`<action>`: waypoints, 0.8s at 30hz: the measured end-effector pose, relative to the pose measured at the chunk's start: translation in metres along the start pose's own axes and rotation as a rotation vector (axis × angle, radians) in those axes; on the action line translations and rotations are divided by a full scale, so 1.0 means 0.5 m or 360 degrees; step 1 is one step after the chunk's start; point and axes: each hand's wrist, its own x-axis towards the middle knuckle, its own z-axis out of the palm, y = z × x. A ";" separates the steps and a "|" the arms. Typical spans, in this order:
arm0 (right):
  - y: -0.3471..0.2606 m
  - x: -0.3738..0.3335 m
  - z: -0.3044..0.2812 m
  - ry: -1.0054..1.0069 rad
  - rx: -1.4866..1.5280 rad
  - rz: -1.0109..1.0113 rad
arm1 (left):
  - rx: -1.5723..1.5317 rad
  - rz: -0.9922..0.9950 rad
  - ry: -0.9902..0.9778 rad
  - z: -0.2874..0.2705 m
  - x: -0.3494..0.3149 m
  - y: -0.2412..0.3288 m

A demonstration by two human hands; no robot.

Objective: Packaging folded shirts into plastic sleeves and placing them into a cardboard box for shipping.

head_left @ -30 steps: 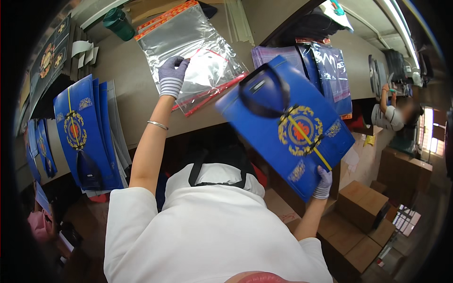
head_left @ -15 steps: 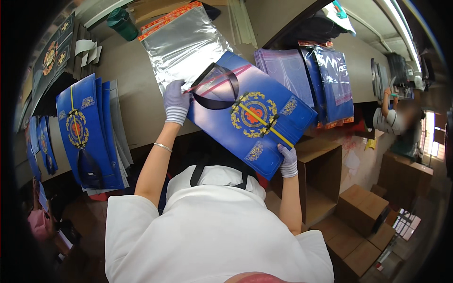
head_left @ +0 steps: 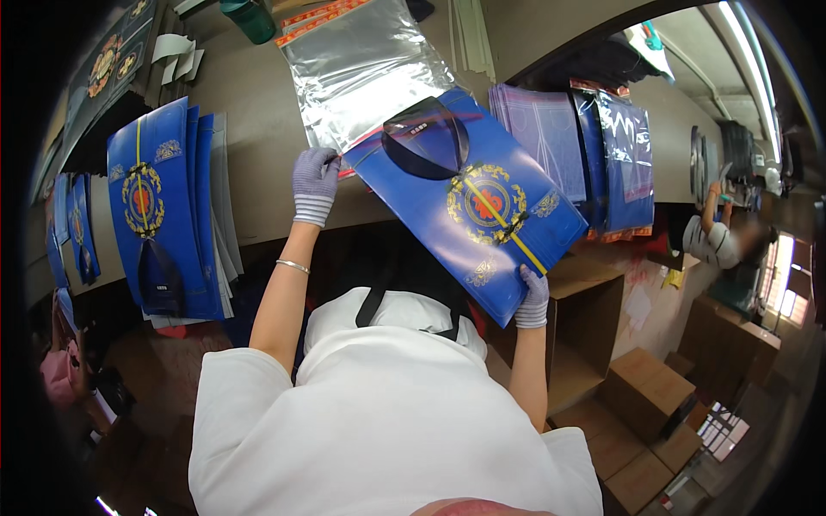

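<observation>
A flat blue paper bag (head_left: 430, 172) with a gold wreath emblem, a yellow stripe and a dark ribbon handle (head_left: 404, 159) lies aslant in front of me. Glossy reflections and a thin reddish band near its top look like a clear plastic sleeve around it. At its lower right corner, my right hand (head_left: 533, 299), in a striped grey glove, grips the edge with the thumb on top. My left hand (head_left: 315, 181), gloved alike, is closed beside the upper left corner; what its fingertips pinch is too small to make out.
Clear plastic sleeves (head_left: 361, 73) with orange-red edges lie behind the bag. Blue bags (head_left: 163, 215) stand stacked at left, packed bags (head_left: 626, 163) at right. A green cup (head_left: 249, 19) is at the back. Cardboard boxes (head_left: 650, 387) fill the right floor; a co-worker (head_left: 710, 241) is beyond.
My left hand has gone from lying along the bag's corner to a closed pinch just off it. The ribbon handle has shifted up, and the whole view has swung slightly.
</observation>
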 end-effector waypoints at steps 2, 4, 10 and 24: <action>0.013 -0.001 -0.004 0.0040 0.0059 0.0018 | -0.0035 0.0019 0.0012 -0.003 -0.003 0.012; 0.032 0.000 -0.023 0.0045 0.0054 0.0007 | -0.0073 0.0083 0.0057 -0.010 -0.004 0.029; 0.041 -0.017 -0.012 0.0050 0.0053 -0.0025 | -0.0326 -0.0236 0.0145 -0.022 -0.012 0.027; 0.145 0.035 0.014 0.0001 0.0261 0.0074 | -0.1102 -0.0957 -0.0272 0.050 -0.047 0.069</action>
